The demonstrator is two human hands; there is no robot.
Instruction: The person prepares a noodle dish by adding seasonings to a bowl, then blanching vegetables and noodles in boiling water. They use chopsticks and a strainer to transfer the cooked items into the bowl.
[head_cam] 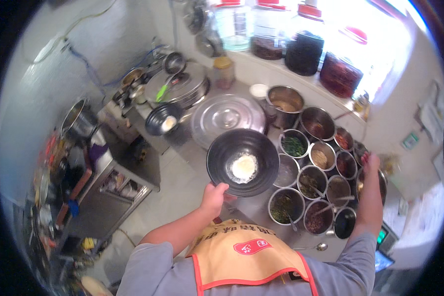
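My left hand [215, 199] grips the near rim of a black ribbed bowl [216, 166]. At the bottom of this bowl lies a pale, cream-white mound [243, 168] with white grains around it. My right hand [372, 162] reaches far to the right, over the outer edge of a group of round metal containers. It is nearest a small metal container [360, 151] and a wider metal bowl [382, 187] partly covered by my forearm. Blur hides the fingers, so whether they hold anything is unclear.
Between my arms stand metal containers of chopped greens [294, 146], brown paste [322, 157] and dark minced food [318, 220], several with spoons. Beyond are a lidded pot [225, 118], a second black bowl [164, 119] and red-lidded jars [304, 51] on the sill. A steel cabinet [111, 207] stands left.
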